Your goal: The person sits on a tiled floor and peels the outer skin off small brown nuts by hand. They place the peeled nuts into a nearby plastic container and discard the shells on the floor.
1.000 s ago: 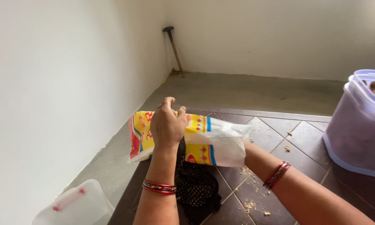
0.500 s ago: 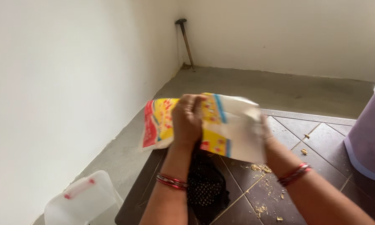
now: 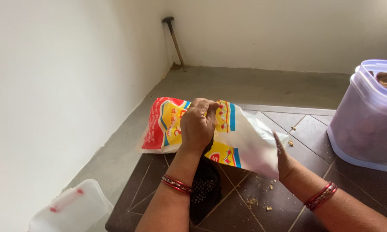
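Where the frame's centre falls, a printed plastic bag point(image 3: 228, 137), red and yellow at its left end, white and translucent at its right, is held above a dark tiled floor point(image 3: 348, 189).

Left hand point(image 3: 198, 124): fist clenched on the gathered middle of the bag, knuckles up. Red bangles on the wrist.

Right hand point(image 3: 281, 157): at the bag's lower right corner, fingers flat against or under the white plastic; whether it pinches the film cannot be told. Red bangles likewise.

Black dotted cloth point(image 3: 204, 187): hanging or lying below the bag, between the forearms, lower centre.

Crumbs point(image 3: 262, 199): pale flakes on the tiles beneath the bag's right end.

Lilac plastic tub point(image 3: 367, 124): right edge of frame, open, brown items inside, well apart from the bag.

White lidded box with red clasp point(image 3: 69, 210): lower left corner.

Long-handled tool point(image 3: 174, 41): leaning in the wall corner, upper centre.

Handling note, as a judgement: the bunched grip looks sound; keeping the white end level and its mouth upward would limit further spill, the film being thin and slack.
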